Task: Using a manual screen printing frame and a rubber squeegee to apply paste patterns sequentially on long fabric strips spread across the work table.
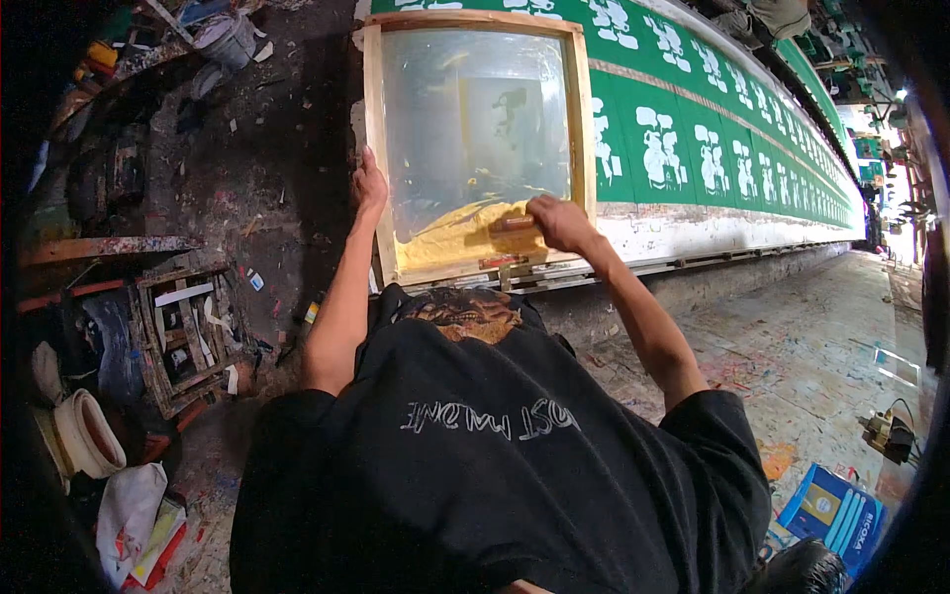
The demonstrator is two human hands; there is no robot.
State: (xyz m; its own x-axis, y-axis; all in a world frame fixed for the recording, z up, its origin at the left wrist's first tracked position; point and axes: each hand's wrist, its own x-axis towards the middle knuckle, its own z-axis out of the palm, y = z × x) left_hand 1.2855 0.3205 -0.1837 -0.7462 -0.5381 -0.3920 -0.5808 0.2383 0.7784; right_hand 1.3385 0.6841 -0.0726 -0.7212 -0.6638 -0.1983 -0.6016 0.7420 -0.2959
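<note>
A wood-framed printing screen lies in front of me at the head of a long table, its mesh greyish and see-through with a faint pattern beneath. Thick yellow ink is spread along the end of the mesh nearest me. My left hand holds the frame's left side bar from outside, its fingers partly hidden. Over the ink at the near right corner, my right hand is closed round a brown wooden-handled squeegee. The squeegee's blade is hard to make out.
Green sheets with white printed shapes run in rows along the long table to the right. Paint-spotted floor lies beside it. Wooden frames, a white bucket and a grey bucket stand at left; a blue package lies lower right.
</note>
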